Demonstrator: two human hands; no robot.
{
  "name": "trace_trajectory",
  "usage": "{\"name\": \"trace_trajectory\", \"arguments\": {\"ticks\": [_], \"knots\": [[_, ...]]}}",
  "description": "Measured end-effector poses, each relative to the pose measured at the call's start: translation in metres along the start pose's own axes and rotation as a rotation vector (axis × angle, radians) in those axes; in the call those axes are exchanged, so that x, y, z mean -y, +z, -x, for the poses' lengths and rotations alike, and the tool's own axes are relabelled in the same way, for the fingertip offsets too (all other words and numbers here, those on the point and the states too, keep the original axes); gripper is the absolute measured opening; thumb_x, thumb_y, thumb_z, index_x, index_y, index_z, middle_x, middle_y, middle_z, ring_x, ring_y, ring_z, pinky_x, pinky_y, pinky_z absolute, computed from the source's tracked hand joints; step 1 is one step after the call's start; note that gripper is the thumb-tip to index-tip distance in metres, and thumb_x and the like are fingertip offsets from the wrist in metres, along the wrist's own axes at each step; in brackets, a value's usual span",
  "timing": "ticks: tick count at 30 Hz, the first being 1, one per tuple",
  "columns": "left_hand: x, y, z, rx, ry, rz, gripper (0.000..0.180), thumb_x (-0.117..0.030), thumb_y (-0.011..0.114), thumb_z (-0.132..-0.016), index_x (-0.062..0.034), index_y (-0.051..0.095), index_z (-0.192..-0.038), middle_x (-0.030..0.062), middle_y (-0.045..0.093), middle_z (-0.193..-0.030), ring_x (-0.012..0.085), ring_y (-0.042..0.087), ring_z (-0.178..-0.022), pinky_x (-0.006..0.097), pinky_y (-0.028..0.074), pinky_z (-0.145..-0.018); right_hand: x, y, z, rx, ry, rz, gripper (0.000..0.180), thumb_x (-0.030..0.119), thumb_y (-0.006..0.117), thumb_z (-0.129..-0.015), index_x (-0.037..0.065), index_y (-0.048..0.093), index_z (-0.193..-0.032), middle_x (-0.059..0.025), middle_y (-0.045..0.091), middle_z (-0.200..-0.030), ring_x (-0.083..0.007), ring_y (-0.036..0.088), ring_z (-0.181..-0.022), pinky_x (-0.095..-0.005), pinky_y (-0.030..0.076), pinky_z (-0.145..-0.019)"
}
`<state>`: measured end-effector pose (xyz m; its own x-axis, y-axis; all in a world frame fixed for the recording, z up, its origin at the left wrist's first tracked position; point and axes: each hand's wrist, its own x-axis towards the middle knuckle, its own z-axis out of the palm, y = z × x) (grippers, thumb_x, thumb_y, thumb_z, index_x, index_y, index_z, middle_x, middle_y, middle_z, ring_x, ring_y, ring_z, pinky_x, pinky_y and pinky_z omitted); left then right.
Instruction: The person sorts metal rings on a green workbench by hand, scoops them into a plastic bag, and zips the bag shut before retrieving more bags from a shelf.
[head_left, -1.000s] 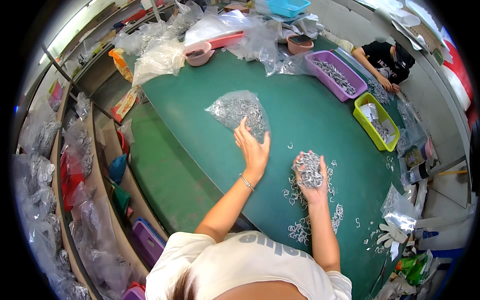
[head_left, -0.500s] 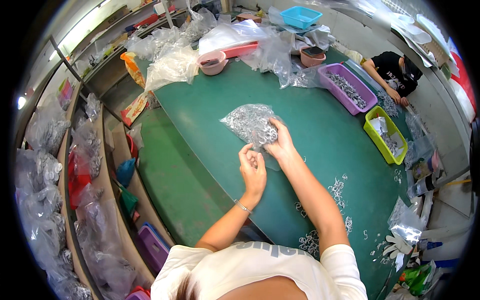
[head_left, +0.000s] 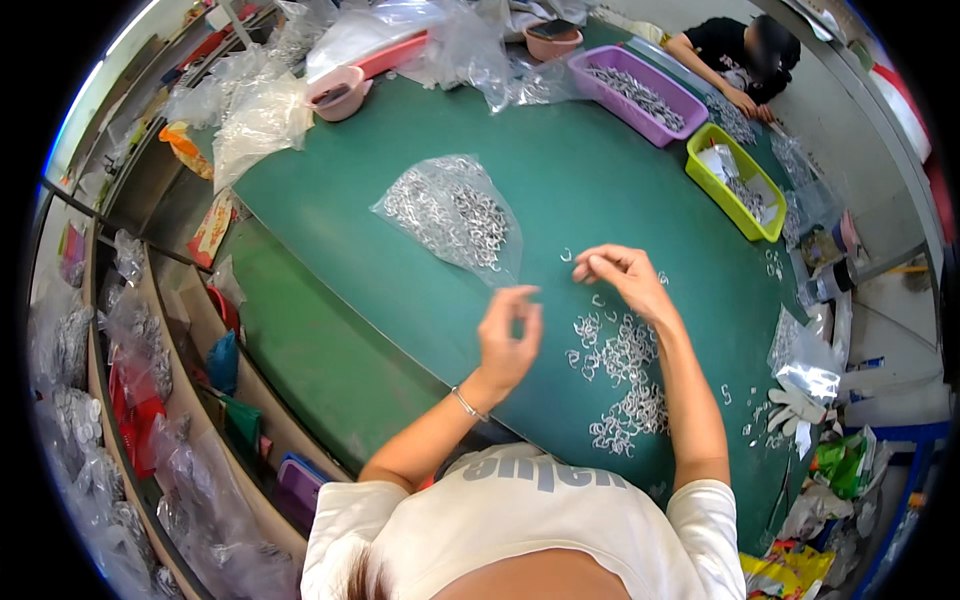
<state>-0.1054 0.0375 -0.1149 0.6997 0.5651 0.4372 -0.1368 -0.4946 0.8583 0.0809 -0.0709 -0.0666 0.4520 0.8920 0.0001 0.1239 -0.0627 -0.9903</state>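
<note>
A clear plastic bag [head_left: 450, 215] full of small silvery C-shaped metal rings lies on the green table, its narrow end toward me. Just below that end is my left hand [head_left: 508, 335], slightly blurred, fingers curved and thumb apart; I see nothing in it. To the right of the bag, my right hand [head_left: 628, 280] hovers with loosely bent fingers and appears to hold nothing. One loose ring [head_left: 566, 255] is just beyond its fingertips. A heap of loose metal rings [head_left: 630, 355] spreads on the table between my forearms, close to the right one.
A purple basket [head_left: 690, 118] and a lime-green basket [head_left: 765, 232] with metal pieces stand at the far right, near another person [head_left: 740, 65]. A pink bowl [head_left: 345, 105] and plastic bags occupy the far edge. Shelves with filled bags [head_left: 190, 480] line the left.
My right hand has let go of the bag and moved right. The bag now rests on the table. My head view has shifted, and the heap of rings shows more fully.
</note>
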Motion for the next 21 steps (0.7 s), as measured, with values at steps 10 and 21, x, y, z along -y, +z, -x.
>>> {"name": "trace_trajectory", "arguments": {"ticks": [10,21], "knots": [[0.044,0.086,-0.046,0.554,0.242,-0.447,0.050,-0.026,0.050,-0.089,0.0070,0.040,-0.125,0.0290,0.034,-0.132,0.0425,0.032,-0.124,0.047,0.026,-0.104,-0.064,-0.061,0.092,-0.363,0.046,0.878,0.045,0.036,0.050,-0.088,0.015,0.048,-0.128,-0.0096,0.036,-0.139,-0.0301,0.023,-0.134,-0.0464,0.016,-0.108],[-0.023,0.045,0.018,0.934,0.217,0.008,0.058,-0.021,0.066,-0.078,-0.0019,0.040,-0.127,0.0213,0.033,-0.135,0.0390,0.034,-0.124,0.043,0.031,-0.102,-0.050,-0.029,0.169,-0.011,-0.029,0.651,0.048,0.031,0.062,-0.080,0.007,0.053,-0.121,-0.0118,0.043,-0.134,-0.0326,0.030,-0.130,-0.0471,0.022,-0.107]]}}
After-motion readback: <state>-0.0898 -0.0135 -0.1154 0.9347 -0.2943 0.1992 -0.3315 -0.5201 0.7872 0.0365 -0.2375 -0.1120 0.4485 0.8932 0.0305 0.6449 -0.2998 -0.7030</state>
